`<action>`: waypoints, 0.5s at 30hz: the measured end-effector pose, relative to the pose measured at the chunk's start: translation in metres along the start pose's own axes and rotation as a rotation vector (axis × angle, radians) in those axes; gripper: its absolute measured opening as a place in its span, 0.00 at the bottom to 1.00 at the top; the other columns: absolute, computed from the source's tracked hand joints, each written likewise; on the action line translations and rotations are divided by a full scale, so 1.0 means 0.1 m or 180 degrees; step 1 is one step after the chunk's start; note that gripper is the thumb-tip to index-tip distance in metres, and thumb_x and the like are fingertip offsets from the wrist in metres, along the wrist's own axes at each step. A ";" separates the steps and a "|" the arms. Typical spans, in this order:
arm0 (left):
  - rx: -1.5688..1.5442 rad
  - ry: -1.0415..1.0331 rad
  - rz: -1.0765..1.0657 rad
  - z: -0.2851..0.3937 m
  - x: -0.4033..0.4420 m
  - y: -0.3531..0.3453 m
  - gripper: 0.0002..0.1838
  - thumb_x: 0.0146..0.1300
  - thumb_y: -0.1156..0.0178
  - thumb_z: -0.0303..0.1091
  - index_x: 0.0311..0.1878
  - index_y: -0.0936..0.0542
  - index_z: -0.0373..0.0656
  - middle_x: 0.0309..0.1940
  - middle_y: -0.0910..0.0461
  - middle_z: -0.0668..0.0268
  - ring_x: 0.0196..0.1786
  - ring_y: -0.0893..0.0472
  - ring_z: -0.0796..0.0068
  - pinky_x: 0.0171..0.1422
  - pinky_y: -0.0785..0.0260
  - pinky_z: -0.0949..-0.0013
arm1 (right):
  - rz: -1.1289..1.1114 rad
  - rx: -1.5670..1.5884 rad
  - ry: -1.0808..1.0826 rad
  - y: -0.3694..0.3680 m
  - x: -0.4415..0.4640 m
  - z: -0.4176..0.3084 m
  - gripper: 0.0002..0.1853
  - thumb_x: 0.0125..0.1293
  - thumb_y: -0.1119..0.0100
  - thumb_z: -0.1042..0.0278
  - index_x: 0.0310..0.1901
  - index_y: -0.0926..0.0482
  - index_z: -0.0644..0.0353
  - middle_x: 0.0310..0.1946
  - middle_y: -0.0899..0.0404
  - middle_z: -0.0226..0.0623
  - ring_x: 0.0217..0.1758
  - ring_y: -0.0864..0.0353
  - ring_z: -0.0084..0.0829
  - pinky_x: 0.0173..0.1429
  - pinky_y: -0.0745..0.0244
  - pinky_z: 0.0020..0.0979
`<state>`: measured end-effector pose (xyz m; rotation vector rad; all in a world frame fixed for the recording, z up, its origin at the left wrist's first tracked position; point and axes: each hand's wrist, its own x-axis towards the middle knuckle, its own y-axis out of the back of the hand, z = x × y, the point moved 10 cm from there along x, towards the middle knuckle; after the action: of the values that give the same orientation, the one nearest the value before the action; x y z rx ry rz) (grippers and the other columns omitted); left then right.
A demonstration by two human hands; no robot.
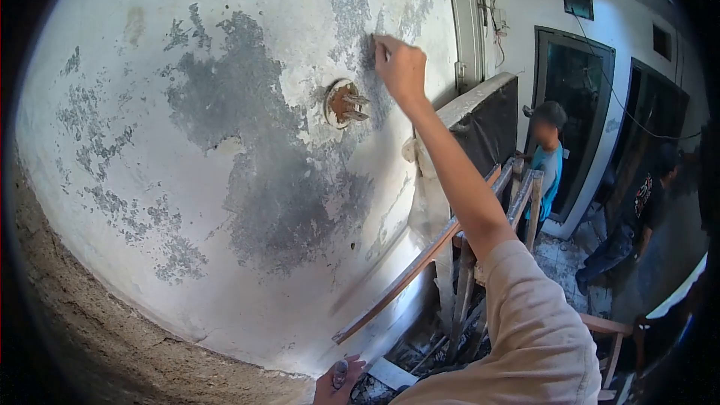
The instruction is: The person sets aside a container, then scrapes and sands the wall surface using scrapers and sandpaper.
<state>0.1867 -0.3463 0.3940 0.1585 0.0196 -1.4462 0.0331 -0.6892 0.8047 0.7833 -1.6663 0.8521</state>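
The wall point(135, 172) is flaked to grey patches point(259, 120) across its middle. At its lower edge, toward the right corner, the left hand point(336, 387) holds a small, rounded, glassy object point(340, 372). Right of the wall's centre, a round recess point(340, 104) contains rust-brown material, with metal prongs point(355, 107) projecting. Near the wall's upper right edge, the right hand point(400, 67) has curled fingers at the surface; whether they grip anything cannot be told. Farther right stands a person point(550, 169) in blue.
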 end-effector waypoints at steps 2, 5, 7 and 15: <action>0.0012 -0.0029 -0.0034 -0.02 0.04 -0.04 0.17 0.68 0.50 0.29 0.57 0.31 0.31 0.51 0.25 0.58 0.53 0.26 0.71 0.60 0.35 0.70 | -0.0079 -0.0046 0.0139 -0.03 -0.10 -0.09 0.08 0.54 0.43 0.75 0.36 0.18 0.61 0.29 0.19 0.47 0.27 0.20 0.45 0.33 0.25 0.39; 0.0281 0.0005 -0.0057 -0.10 0.06 -0.07 0.18 0.68 0.50 0.30 0.57 0.32 0.31 0.52 0.25 0.59 0.54 0.26 0.73 0.59 0.35 0.71 | -0.0010 -0.0139 0.0049 0.00 -0.04 -0.04 0.09 0.53 0.41 0.77 0.37 0.18 0.61 0.30 0.19 0.45 0.28 0.18 0.41 0.34 0.24 0.33; -0.0206 -0.0279 -0.0382 -0.01 -0.01 -0.22 0.18 0.67 0.49 0.30 0.57 0.32 0.31 0.53 0.26 0.59 0.54 0.26 0.74 0.58 0.34 0.72 | -0.0007 -0.0067 0.0127 -0.01 -0.09 -0.03 0.10 0.53 0.42 0.77 0.38 0.18 0.61 0.30 0.19 0.45 0.29 0.18 0.41 0.34 0.24 0.34; -0.0155 -0.0396 -0.0111 0.03 -0.14 -0.21 0.19 0.68 0.50 0.32 0.59 0.33 0.32 0.53 0.25 0.58 0.52 0.25 0.73 0.57 0.33 0.72 | 0.0407 -0.0099 0.0226 -0.11 0.01 -0.08 0.08 0.54 0.46 0.77 0.35 0.19 0.60 0.29 0.20 0.44 0.27 0.20 0.45 0.32 0.25 0.39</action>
<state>0.1638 -0.3357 0.3962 0.0283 -0.0443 -1.4867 0.0459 -0.6884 0.8085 0.6233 -1.6761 0.9300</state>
